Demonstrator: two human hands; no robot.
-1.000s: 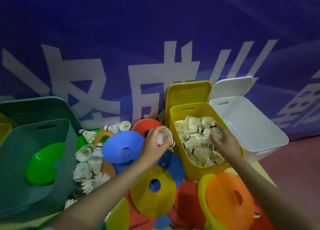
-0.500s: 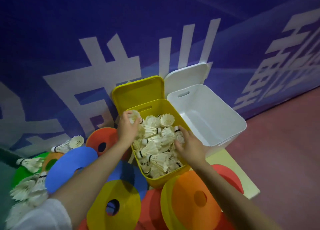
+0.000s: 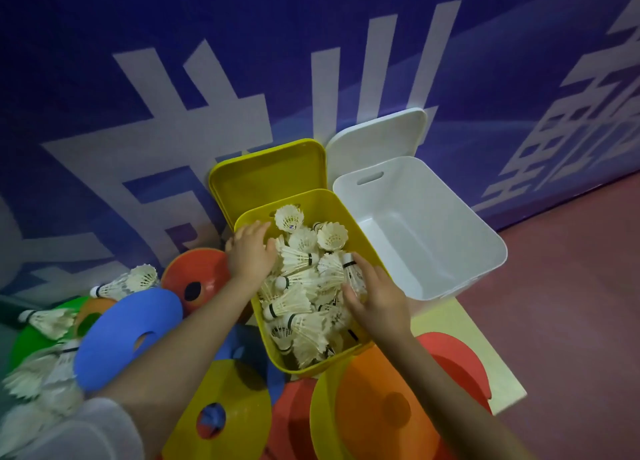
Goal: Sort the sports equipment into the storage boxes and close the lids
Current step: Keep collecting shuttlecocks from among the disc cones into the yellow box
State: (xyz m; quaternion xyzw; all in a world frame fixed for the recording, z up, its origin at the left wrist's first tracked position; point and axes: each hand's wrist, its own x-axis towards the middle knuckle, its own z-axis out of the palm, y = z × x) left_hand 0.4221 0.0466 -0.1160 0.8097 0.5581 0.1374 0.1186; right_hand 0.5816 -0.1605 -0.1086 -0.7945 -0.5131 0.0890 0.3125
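Observation:
A yellow box (image 3: pixel 313 365) with its lid (image 3: pixel 270 175) propped open behind it holds a heap of white shuttlecocks (image 3: pixel 298 303). My left hand (image 3: pixel 251 257) hovers palm down over the box's left rim, fingers spread over the heap and gripping nothing. My right hand (image 3: pixel 379 298) lies on the right side of the heap, its straight fingertips touching a black-banded shuttlecock (image 3: pixel 352 272). An empty white box (image 3: pixel 433 217) with an open lid (image 3: pixel 381 134) stands to the right. Loose shuttlecocks (image 3: pixel 128 281) lie at the left among disc cones.
Disc cones crowd the floor: blue (image 3: pixel 128 335), yellow (image 3: pixel 221 414), orange (image 3: pixel 381 407), red-orange (image 3: pixel 197 279), red (image 3: pixel 457 359). More shuttlecocks (image 3: pixel 34 383) are piled at the lower left. A blue banner wall (image 3: pixel 311 61) stands right behind the boxes. A pale mat (image 3: pixel 485 359) lies beneath.
My left hand carried a shuttlecock from above the cones to the yellow box and let it go. The view swung right, so the green box left the frame. My right hand stayed in the box.

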